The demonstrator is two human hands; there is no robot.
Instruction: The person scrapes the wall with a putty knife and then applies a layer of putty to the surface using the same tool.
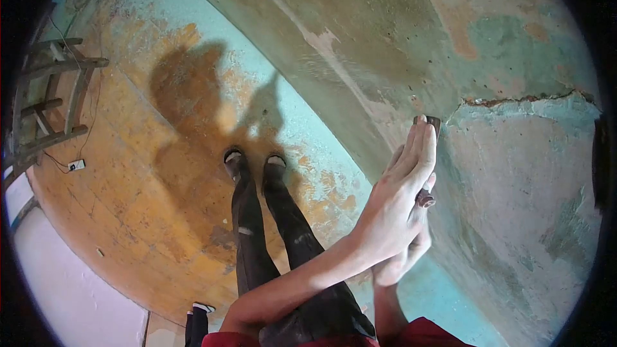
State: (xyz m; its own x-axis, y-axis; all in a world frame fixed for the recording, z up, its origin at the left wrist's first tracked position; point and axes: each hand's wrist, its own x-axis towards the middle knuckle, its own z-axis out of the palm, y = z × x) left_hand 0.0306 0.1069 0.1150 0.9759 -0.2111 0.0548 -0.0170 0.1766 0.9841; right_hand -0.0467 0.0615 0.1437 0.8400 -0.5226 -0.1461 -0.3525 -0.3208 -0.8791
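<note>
My left hand [402,183] reaches across to the wall, its fingers stretched out and lying flat along a dark flat tool. The dark end of this tool [435,122] shows beyond the fingertips, against the wall. A brown rounded handle end [425,200] sticks out beside my left palm. Below and partly behind it, my right hand [411,254] is closed around the handle; most of its fingers are hidden. The plastered wall [385,45] is patchy green, grey and pink, with a rough crack [520,101] right of the tool.
My legs [250,218] stand on an orange-stained floor [141,186] with a pale blue strip along the wall. A wooden ladder-like frame [48,103] is at the left, near a white socket [76,165] with a cord. Another person's foot [203,307] shows at the bottom.
</note>
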